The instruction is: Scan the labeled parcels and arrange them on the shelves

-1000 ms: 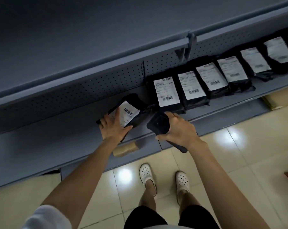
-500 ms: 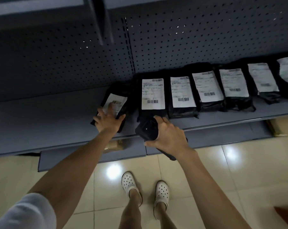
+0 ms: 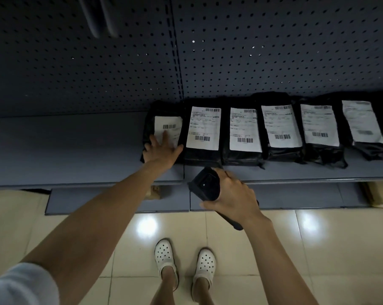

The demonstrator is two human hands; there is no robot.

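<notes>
Head view: left hand (image 3: 162, 150) lies flat, fingers spread, on the leftmost parcel (image 3: 162, 119), long axis running near-to-far, flush beside the row's next parcel (image 3: 203, 128). Right hand (image 3: 232, 194) grips the scanner (image 3: 204, 187), near the shelf (image 3: 76, 150) edge.

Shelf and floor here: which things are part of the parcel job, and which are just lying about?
Job:
leftmost parcel, under left hand
row of labelled parcels
scanner, gripped by right hand
shelf

Lying about:
brown box on the bottom ledge
</notes>
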